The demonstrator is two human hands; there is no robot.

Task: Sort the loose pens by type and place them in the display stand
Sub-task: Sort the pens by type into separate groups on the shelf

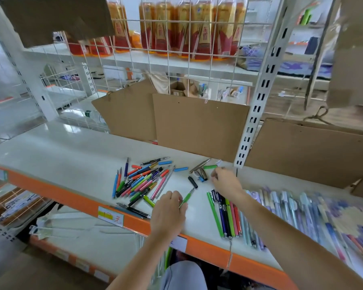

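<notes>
Left hand (168, 212): I grip an uncapped green pen (186, 199), ready for capping.
Right hand (225, 181): fingers curled, reaching for the green cap (210, 167); grip unclear.

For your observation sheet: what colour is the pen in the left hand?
Green pen, left hand; head view.

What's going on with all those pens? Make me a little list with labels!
Place: white shelf with an orange front edge
Messy pile: mixed loose pens in many colours, lying crossed over each other
Sorted row: neat side-by-side pens, green, blue, black and red
Left hand: holds an uncapped green pen
Right hand: fingers reaching to a green pen cap
Also loose: black cap, blue cap
Behind: brown cardboard sheets
</notes>
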